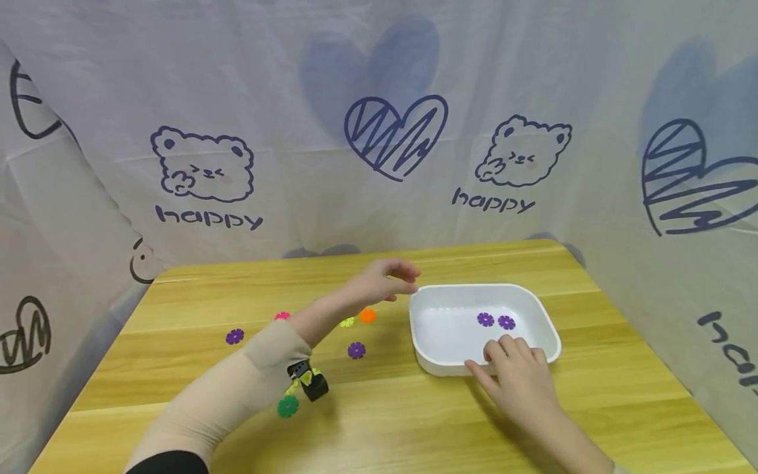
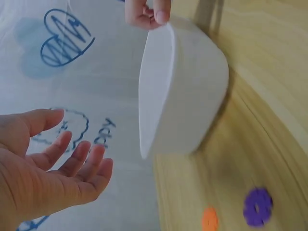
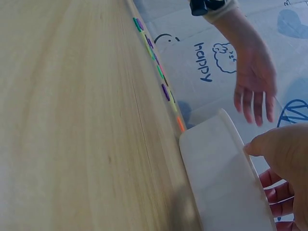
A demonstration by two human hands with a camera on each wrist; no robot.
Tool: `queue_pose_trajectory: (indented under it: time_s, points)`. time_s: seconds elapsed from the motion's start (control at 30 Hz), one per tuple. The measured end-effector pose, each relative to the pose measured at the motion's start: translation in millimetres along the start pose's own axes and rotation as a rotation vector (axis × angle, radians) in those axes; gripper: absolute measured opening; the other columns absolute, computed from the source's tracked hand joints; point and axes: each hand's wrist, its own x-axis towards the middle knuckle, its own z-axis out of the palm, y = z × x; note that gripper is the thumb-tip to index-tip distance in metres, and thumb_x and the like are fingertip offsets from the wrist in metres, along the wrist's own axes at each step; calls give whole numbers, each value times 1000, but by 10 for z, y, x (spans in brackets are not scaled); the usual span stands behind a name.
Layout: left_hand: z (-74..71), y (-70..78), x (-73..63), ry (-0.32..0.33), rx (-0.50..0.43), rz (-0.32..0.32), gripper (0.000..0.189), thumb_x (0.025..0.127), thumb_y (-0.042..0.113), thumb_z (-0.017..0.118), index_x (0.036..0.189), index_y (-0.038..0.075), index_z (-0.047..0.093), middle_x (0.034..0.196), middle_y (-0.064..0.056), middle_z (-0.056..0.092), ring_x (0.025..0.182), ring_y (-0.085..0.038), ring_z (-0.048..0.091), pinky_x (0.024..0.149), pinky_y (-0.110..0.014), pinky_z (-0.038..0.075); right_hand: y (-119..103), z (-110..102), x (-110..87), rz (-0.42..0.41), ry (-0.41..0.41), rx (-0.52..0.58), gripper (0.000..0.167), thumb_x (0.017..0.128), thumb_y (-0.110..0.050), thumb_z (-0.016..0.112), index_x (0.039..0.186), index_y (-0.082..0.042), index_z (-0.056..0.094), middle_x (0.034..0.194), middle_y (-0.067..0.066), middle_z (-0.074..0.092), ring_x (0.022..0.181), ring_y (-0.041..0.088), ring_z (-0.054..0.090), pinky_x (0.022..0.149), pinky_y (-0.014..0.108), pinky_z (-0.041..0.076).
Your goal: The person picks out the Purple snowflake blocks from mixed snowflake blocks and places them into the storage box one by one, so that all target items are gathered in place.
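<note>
Cloth (image 1: 284, 59) w/ blue bears, hearts & "happy" hangs behind a wood-grain table (image 1: 379, 434). White tray (image 1: 441, 369) sits on table's R side, two purple discs (image 1: 485, 319) lying inside, side by side. R hand (image 1: 522, 375) grips tray's near rim, thumb outside, fingers over inner side. L hand (image 1: 383, 282) is released, fingers loosely bent, holding nothing, in the air nr tray's L end. On table, L of tray: orange disc (image 1: 368, 316) beside a yellow disc (image 1: 347, 322), plus green disc (image 1: 287, 407) nr L wrist cam (image 1: 309, 380).
</note>
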Motion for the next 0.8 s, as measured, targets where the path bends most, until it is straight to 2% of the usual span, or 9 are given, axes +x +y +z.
queue_pose_trajectory:
  time_s: [0.2, 0.4, 0.6, 0.7, 0.8]
  points:
    - [-251, -216, -292, 18, 77, 0, 32, 94, 20, 64, 124, 10, 61, 122, -9, 63, 109, -22, 61, 90, -40, 53, -14, 3, 3, -4, -3, 1, 31, 84, -44, 71, 82, -16, 58, 78, -4, 48, 75, 16, 43, 69, 34, 34]
    - [-319, -494, -491, 30, 84, -46, 31, 94, 22, 64, 122, 10, 62, 115, -7, 66, 106, -27, 61, 84, -39, 52, -6, -9, -18, 16, -28, -2, 31, 85, -44, 70, 83, -16, 58, 79, -3, 47, 75, 16, 42, 70, 35, 35]
    - [-304, -785, -549, 67, 104, -75, 32, 92, 16, 66, 120, 3, 62, 115, -11, 66, 102, -19, 59, 87, -38, 51, 7, 25, -30, -1, 13, -1, 31, 83, -43, 72, 82, -15, 57, 78, -4, 46, 74, 16, 41, 69, 35, 33]
    - [-289, -920, -542, 67, 109, -66, 31, 90, 11, 68, 118, 0, 62, 117, -17, 64, 104, -22, 59, 90, -35, 50, 7, 39, -30, -11, 35, 1, 31, 82, -43, 72, 82, -15, 57, 78, -4, 46, 73, 16, 41, 68, 34, 33]
    - [-266, -1041, -533, 60, 142, -63, 32, 87, 8, 69, 117, 1, 63, 114, -16, 64, 104, -22, 60, 91, -36, 51, 5, 48, -26, -12, 41, 3, 31, 82, -43, 72, 82, -15, 57, 78, -4, 47, 73, 16, 42, 69, 34, 33]
